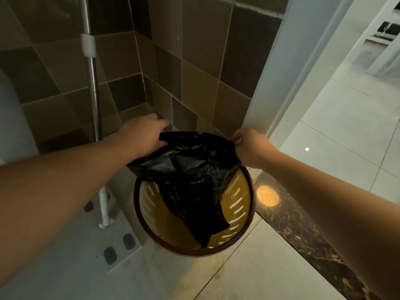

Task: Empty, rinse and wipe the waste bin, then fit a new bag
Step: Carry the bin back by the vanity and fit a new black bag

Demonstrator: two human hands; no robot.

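Note:
A round yellow waste bin (237, 210) with slotted walls and a dark red rim stands on the pale floor tiles in the middle of the head view. A black plastic bag (194, 169) hangs over it, its lower end dangling inside the bin. My left hand (144, 133) grips the bag's left top edge. My right hand (249, 146) pinches the right top edge. The bag's mouth is stretched between both hands above the bin's far rim.
Brown tiled walls meet in a corner behind the bin. A chrome pipe (94, 87) with a white clip runs down the left wall. A white door frame (272, 83) and a dark marble threshold (298, 224) lie to the right, with a bright tiled room beyond.

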